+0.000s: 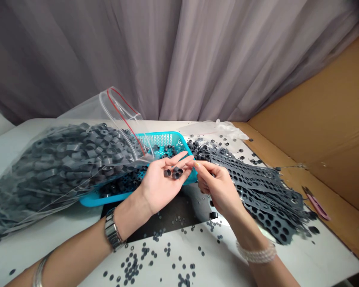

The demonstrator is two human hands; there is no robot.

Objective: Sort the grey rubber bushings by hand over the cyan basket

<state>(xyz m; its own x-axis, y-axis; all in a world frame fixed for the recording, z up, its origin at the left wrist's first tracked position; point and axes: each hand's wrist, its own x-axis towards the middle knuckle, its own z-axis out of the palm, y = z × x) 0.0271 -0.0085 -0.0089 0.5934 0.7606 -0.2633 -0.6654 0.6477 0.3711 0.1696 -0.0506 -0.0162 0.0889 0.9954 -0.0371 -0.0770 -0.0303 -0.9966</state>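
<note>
My left hand (164, 181) is turned palm up over the near edge of a turquoise basket (167, 140), fingers stretched out, with a few small dark rubber rings (173, 173) lying on the palm. My right hand (217, 185) is beside it with thumb and forefinger pinched together at the left fingertips; what they pinch is too small to make out. A large clear zip bag (62, 163) full of dark rings lies across the basket at the left.
A heap of perforated dark rubber strips (263, 187) lies at the right. Loose rings and small punched discs (155, 259) dot the white table. Pink-handled snips (315, 202) rest on brown cardboard (326, 119). A grey curtain hangs behind.
</note>
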